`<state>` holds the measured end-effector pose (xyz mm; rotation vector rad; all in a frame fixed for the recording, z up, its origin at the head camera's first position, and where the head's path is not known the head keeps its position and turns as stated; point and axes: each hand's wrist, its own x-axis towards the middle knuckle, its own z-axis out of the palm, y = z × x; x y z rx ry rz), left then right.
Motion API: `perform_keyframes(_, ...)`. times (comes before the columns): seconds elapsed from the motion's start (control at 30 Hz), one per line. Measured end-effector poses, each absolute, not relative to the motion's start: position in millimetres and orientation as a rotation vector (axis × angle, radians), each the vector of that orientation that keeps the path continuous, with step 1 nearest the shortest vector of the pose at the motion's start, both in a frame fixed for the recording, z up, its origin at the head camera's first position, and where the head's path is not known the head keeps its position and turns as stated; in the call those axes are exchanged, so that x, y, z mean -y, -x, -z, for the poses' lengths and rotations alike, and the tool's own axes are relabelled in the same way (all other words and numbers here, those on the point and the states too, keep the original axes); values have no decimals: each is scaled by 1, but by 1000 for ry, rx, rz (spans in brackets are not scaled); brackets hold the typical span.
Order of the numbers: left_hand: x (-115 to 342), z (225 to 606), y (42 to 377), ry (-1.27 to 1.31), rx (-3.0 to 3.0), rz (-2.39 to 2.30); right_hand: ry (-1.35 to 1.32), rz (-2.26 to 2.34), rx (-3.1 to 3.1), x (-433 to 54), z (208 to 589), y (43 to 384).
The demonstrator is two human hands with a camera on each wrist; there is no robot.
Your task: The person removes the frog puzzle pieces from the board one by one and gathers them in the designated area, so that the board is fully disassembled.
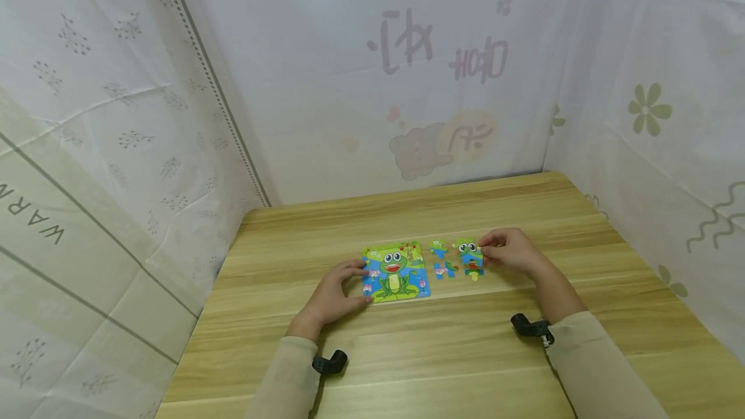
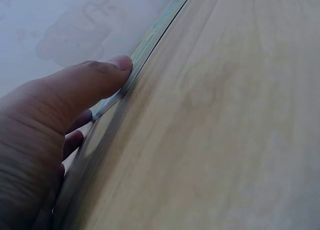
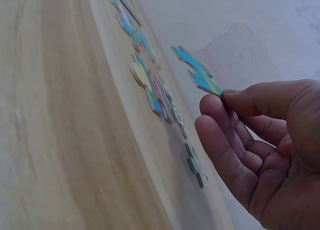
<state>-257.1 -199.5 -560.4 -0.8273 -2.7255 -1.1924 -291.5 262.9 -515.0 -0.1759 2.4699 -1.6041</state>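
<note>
A square frog picture board lies flat on the table. My left hand rests at its left side, fingertips on the left edge and thumb at the near corner; in the left wrist view the thumb touches the board's edge. My right hand pinches a small blue and green puzzle piece between thumb and finger, raised above the table. Loose pieces lie between the hands: a green and blue one, one with a pink flower, one with the frog's eyes and a red and green one.
The wooden table has a rounded far edge. Printed pale curtains hang behind it and along both sides. A black wrist camera sits on the left wrist, another black camera on the right.
</note>
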Motion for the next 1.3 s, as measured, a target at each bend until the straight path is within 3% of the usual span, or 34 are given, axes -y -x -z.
perform_keyframes(1.3,199,561,255,803,2747,1216,153,1449,-2457,-319,523,279)
